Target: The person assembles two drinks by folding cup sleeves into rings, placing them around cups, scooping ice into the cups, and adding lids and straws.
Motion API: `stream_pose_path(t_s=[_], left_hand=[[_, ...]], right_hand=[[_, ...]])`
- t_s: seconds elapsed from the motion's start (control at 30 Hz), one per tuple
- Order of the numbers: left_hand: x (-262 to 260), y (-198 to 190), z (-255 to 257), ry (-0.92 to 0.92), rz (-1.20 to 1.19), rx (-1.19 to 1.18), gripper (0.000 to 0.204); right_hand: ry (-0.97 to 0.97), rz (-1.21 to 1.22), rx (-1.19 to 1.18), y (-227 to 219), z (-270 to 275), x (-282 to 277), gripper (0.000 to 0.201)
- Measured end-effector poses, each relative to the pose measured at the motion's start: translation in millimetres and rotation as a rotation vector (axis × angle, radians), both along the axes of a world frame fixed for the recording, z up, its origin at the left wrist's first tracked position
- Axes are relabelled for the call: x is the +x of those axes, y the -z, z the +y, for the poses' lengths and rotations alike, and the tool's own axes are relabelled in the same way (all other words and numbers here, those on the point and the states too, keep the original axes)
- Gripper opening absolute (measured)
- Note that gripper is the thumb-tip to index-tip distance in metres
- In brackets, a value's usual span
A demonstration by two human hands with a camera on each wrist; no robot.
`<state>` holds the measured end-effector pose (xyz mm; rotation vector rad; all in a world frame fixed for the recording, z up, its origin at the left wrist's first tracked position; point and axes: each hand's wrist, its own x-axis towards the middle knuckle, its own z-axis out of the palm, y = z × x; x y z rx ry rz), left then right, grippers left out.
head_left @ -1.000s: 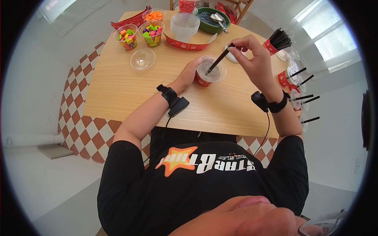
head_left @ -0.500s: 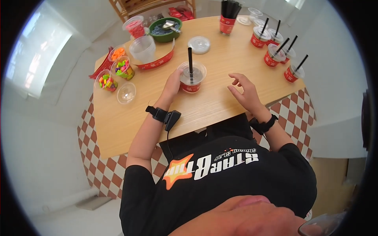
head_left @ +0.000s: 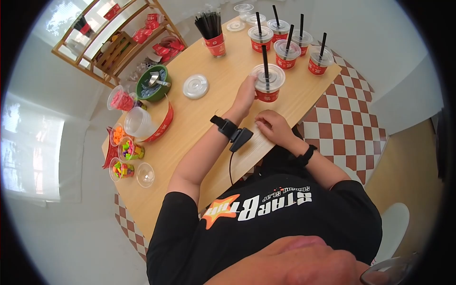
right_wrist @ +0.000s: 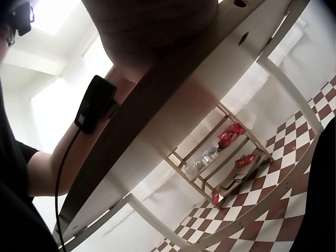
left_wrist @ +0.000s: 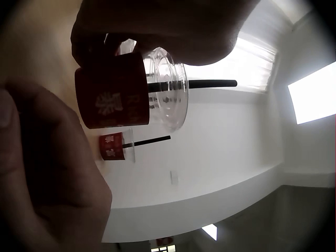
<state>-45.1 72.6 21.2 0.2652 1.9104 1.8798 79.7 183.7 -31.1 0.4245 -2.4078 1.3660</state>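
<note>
My left hand [head_left: 245,96] holds a clear plastic cup [head_left: 267,94] by its side. A red printed sleeve wraps the cup, a clear lid [head_left: 273,73] covers its top, and a black straw [head_left: 265,59] stands up through it. In the left wrist view the fingers curl round the far side of the red sleeve [left_wrist: 113,94]. Close to the table's near edge, my right hand [head_left: 277,128] rests with loosely bent fingers and nothing in it. Several similar lidded cups with straws, one of them this red-sleeved cup [head_left: 287,57], stand just beyond the held one.
Black straws [head_left: 208,26] fill a red cup at the back. A loose lid [head_left: 195,86] lies mid-table. To the left are a green bowl [head_left: 142,92] with a metal scoop, stacked clear cups [head_left: 137,122], cups of colourful pieces [head_left: 132,151] and a clear dome lid [head_left: 145,175].
The right hand let go of the straw and drew back to the table edge. My left hand carried the cup rightward, near the other finished-looking cups, as the head view turned right.
</note>
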Motion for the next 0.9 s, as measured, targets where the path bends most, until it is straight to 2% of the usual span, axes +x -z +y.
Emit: stream_pose_path(t_s=[0.07, 0.13, 0.2, 0.23, 0.33, 0.47, 0.57, 0.63, 0.67, 0.73, 0.77, 0.83, 0.87, 0.9], left_hand=[[-7, 5, 34, 0.089, -0.020, -0.010, 0.051], [-5, 9, 66, 0.052, 0.062, 0.089, 0.048], [-20, 27, 92, 0.106, 0.034, 0.040, 0.048], [-26, 38, 100, 0.140, 0.016, -0.007, 0.049], [-20, 21, 110, 0.134, 0.057, -0.008, 0.052], [-41, 48, 123, 0.210, -0.007, 0.077, 0.056], [-36, 42, 118, 0.242, -0.126, 0.205, 0.060], [-19, 23, 107, 0.119, -0.278, 0.219, 0.063], [-16, 22, 99, 0.102, -0.281, 0.221, 0.063], [-13, 19, 77, 0.171, -0.206, 0.044, 0.061], [-11, 20, 63, 0.143, -0.208, 0.052, 0.061], [-2, 25, 28, 0.321, -0.107, -0.014, 0.057], [6, 24, 10, 0.278, -0.112, -0.004, 0.057], [16, 22, -10, 0.316, -0.084, -0.035, 0.052]], right_hand=[[0.019, 0.010, -0.013, 2, 1, -1, 0.015], [0.056, 0.084, 0.000, 9, 2, -1, 0.020], [0.098, 0.042, -0.042, 7, 4, 3, 0.022], [0.119, 0.009, -0.084, 7, 4, 4, 0.024], [0.176, 0.037, -0.176, 12, 5, 2, 0.023], [0.208, -0.007, -0.213, 16, 5, 0, 0.022], [0.204, -0.013, -0.217, 15, 6, 0, 0.019], [0.178, 0.019, -0.179, 14, 7, -1, 0.017], [0.162, 0.013, -0.180, 15, 6, -2, 0.017], [0.167, 0.030, -0.189, 17, 6, -4, 0.011], [0.139, 0.025, -0.184, 13, 5, -2, 0.011], [0.140, -0.110, -0.209, 2, 4, 3, 0.009], [0.136, -0.111, -0.180, 5, 6, 1, 0.012], [0.089, -0.120, -0.170, 7, 6, 1, 0.012]])
